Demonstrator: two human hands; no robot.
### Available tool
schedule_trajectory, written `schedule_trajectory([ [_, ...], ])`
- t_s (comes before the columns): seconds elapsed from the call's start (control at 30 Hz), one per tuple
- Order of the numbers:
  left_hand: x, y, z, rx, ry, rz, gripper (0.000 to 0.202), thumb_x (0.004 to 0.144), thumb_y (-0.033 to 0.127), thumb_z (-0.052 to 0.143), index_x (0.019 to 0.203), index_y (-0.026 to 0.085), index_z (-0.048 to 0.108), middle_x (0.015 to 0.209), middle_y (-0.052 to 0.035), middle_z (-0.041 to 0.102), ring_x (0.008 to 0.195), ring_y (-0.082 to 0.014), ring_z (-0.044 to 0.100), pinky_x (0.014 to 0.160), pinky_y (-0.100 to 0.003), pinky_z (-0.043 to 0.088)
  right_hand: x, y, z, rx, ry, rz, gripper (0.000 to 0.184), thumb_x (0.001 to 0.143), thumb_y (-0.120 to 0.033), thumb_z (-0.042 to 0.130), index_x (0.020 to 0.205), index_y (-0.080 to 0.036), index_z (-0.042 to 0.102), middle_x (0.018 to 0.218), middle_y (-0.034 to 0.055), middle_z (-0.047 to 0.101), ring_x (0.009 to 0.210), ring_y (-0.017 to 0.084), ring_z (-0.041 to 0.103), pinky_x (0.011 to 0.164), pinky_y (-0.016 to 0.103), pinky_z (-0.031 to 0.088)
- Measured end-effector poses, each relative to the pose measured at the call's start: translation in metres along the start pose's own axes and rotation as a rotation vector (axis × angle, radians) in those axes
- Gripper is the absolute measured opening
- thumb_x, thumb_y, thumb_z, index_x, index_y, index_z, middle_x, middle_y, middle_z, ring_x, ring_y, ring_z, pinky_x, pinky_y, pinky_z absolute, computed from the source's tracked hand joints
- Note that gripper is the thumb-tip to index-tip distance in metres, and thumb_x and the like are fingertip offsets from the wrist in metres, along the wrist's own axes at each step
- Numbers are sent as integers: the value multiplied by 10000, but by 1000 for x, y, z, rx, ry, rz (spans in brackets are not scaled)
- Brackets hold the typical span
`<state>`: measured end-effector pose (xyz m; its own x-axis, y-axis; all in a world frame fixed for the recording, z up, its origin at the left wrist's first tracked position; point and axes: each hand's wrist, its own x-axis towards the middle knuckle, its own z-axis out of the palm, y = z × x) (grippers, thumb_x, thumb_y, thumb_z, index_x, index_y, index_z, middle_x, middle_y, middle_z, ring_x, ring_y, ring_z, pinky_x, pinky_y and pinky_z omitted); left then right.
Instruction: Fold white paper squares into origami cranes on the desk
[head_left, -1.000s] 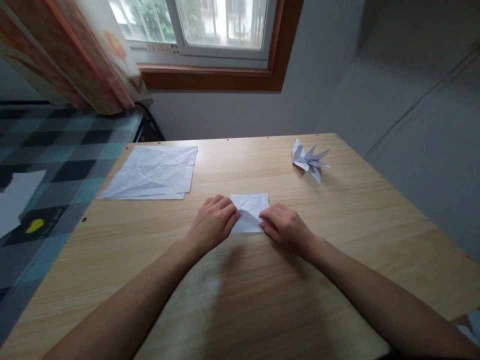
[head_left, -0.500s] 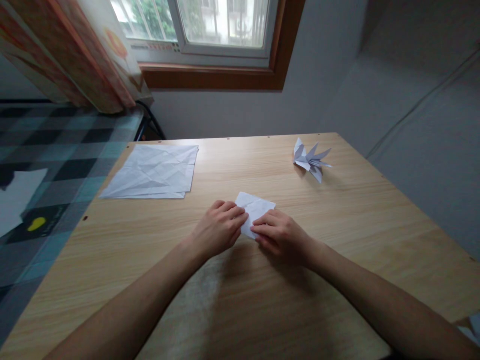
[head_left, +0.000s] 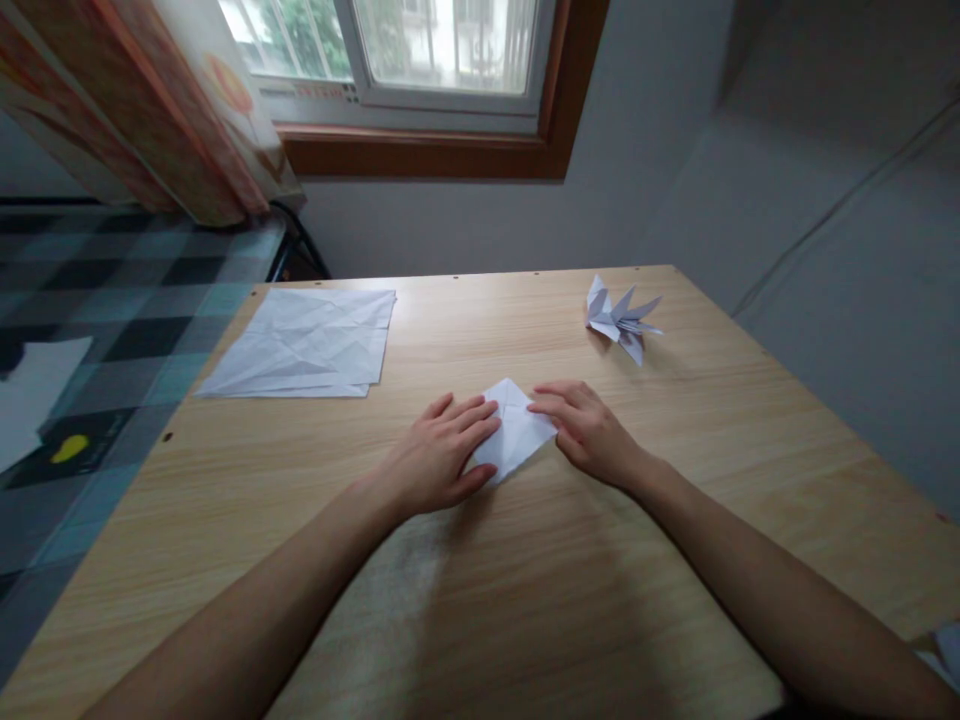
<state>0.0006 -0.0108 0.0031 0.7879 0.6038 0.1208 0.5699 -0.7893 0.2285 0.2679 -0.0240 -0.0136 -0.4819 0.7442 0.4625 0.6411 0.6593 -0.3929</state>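
Observation:
A small folded sheet of white paper (head_left: 515, 430) lies on the table in front of me, with one corner pointing away and crease lines on its face. My left hand (head_left: 448, 450) rests flat on its left side, fingers and thumb spread, covering that edge. At the right corner is my right hand (head_left: 592, 430); its index fingertip touches the paper's upper right edge, and the thumb is bent just below the corner. Its fingers are apart.
Creased white sheets (head_left: 307, 340) are stacked at the table's far left. A folded paper shape with pointed petals (head_left: 619, 315) stands at the far right. The wooden table (head_left: 465, 620) adjoins a bed with a checked cover (head_left: 150, 300) on the left.
The folded paper has turned, so a corner now points away. My left hand has spread out flat on it. My right hand has moved right and away from me, to the paper's right corner.

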Motion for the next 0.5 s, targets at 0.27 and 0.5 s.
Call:
schedule_trajectory([
  [0.27,-1,1,-4,-20,-70,22,538,903,419,581,1387,195,509,1546,-132,444,1446,-319,386,1187,-584,251,2,2,-2,116,-69,12,191,925,-170,547,1014,-213,711,1159,95,697,1098,251,607,960,464,487],
  [0.5,2,2,-2,-37,-71,13,552,931,530,539,1367,191,534,1526,-133,471,1432,-319,407,1181,-585,260,15,-17,15,-80,-17,216,194,919,-250,618,1086,-172,679,1026,104,693,978,268,593,890,418,479],
])
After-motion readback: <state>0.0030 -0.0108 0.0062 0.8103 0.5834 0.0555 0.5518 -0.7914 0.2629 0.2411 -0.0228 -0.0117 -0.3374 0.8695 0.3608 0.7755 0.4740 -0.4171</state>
